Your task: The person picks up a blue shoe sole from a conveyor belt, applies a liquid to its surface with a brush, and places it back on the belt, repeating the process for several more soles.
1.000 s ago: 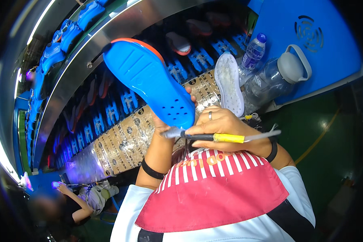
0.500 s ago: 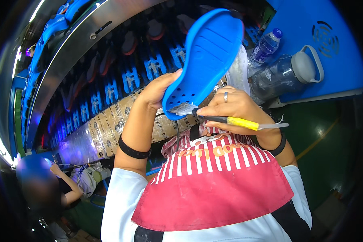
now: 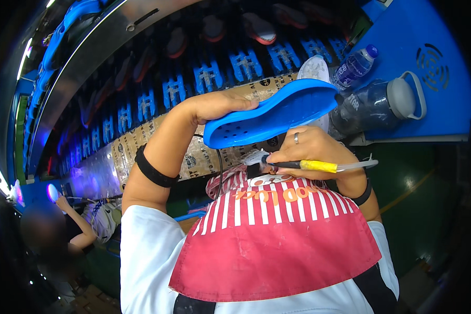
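Note:
My left hand (image 3: pixel 222 106) is closed on the far edge of a blue shoe sole (image 3: pixel 277 114), a shallow cupped piece with small round holes in its left end. The sole is tilted, and its far rim shows above its inner face. Closed in a pinch, my right hand (image 3: pixel 316 149) holds a glue brush (image 3: pixel 319 166) with a black and yellow handle and a clear tube at its back end. The brush's pale, wet-looking bristles (image 3: pixel 255 156) are just below the sole's near edge, in front of my apron (image 3: pixel 277 240), apart from the sole.
Beyond the cardboard-covered ledge (image 3: pixel 141 141), a rack of blue holders (image 3: pixel 174 92) carries soles. To the right stand a purple-labelled bottle (image 3: pixel 353 68), a grey-lidded jug (image 3: pixel 374 107) and a blue cabinet (image 3: pixel 403 47). A white dish (image 3: pixel 314 68) sits behind the sole. A co-worker's arm (image 3: pixel 78 225) shows at left.
The sole has tipped from nearly upright to lying more level, with its right end lowered. The brush bristles have come off the sole's holed end, and my right hand has shifted slightly down.

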The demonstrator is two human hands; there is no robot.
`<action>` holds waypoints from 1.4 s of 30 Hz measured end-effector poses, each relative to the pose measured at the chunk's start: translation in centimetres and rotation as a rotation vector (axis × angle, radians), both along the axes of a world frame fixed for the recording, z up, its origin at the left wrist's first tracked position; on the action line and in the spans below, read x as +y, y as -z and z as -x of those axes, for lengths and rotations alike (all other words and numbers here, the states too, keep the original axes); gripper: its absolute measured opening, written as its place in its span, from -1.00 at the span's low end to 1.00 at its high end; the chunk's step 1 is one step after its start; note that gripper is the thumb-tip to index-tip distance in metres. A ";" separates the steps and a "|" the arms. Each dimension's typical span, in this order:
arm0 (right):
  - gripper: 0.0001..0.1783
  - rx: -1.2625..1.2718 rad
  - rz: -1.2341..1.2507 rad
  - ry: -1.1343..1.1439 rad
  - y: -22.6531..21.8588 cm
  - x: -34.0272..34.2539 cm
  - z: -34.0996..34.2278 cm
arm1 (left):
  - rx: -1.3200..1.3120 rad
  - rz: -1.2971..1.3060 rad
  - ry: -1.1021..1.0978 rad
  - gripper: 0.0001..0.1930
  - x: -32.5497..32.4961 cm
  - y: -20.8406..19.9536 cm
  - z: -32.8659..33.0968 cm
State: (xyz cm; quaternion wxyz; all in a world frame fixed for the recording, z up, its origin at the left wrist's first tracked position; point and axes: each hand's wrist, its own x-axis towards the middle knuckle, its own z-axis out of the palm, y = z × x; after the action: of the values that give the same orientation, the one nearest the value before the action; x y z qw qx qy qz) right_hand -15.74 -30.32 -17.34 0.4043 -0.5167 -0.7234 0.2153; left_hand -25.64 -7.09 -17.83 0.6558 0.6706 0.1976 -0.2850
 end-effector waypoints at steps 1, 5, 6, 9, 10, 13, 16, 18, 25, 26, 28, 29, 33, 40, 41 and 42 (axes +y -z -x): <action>-0.72 0.036 -0.044 0.000 -0.2 0.1 -0.1 | 0.001 0.002 0.001 -0.49 0.1 0.2 0.1; -0.71 -0.009 -0.115 0.160 0.8 0.4 0.1 | 0.029 0.024 -0.030 -0.50 0.1 -0.2 0.4; -0.71 -0.009 -0.114 0.161 0.8 0.3 0.0 | 0.054 0.006 -0.018 -0.50 0.2 -0.4 0.4; -0.70 -0.010 0.041 0.021 0.3 -0.6 -0.5 | 0.067 -0.046 0.036 -0.50 1.2 0.4 0.8; -0.70 -0.008 0.043 0.022 0.4 -0.6 -0.4 | 0.069 -0.044 0.038 -0.50 1.4 0.5 1.0; -0.68 0.014 -0.097 0.213 0.7 -0.6 -0.6 | 0.049 0.153 -0.111 -0.48 1.7 1.3 1.7; -0.76 0.020 0.017 0.211 1.1 -1.0 -0.7 | 0.026 0.378 -0.279 -0.51 1.7 3.8 2.8; -0.75 0.034 0.023 0.161 1.1 -1.3 -1.1 | 0.096 0.430 -0.451 -0.54 0.9 6.5 3.5; -0.70 0.094 -0.004 0.363 1.2 -2.6 -2.0 | -0.491 0.603 -1.000 -0.40 -3.0 10.7 5.3; -0.70 0.093 -0.004 0.368 1.4 -2.7 -2.0 | -0.490 0.605 -0.995 -0.40 -2.9 10.9 5.8; -0.69 0.130 0.046 0.401 1.6 -2.8 -1.8 | -0.505 1.074 -0.823 -0.29 -2.8 11.3 7.0; -0.69 0.130 0.045 0.400 1.8 -2.8 -1.7 | -0.471 1.074 -0.825 -0.19 -3.0 11.5 7.3; -0.69 0.238 0.043 0.468 2.1 -2.7 -1.5 | -0.196 1.222 -0.999 -0.14 -5.1 13.6 8.0; -0.73 0.547 0.162 0.705 1.2 -1.8 -0.6 | -0.303 1.273 -0.913 -0.13 -6.6 13.8 7.1; -0.74 0.505 0.096 0.674 0.7 -1.4 -0.4 | -0.303 1.273 -0.905 -0.13 -6.6 13.3 6.6; -0.75 0.463 0.030 0.638 0.2 -0.8 -0.1 | -0.387 1.259 -0.885 -0.13 -6.8 12.5 6.2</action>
State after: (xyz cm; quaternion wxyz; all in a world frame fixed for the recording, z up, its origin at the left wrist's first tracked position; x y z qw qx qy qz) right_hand -15.65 -31.09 -17.53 0.5955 -0.6594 -0.4129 0.2002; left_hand -31.81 -13.86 -30.32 0.9868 0.0703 0.1302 0.0656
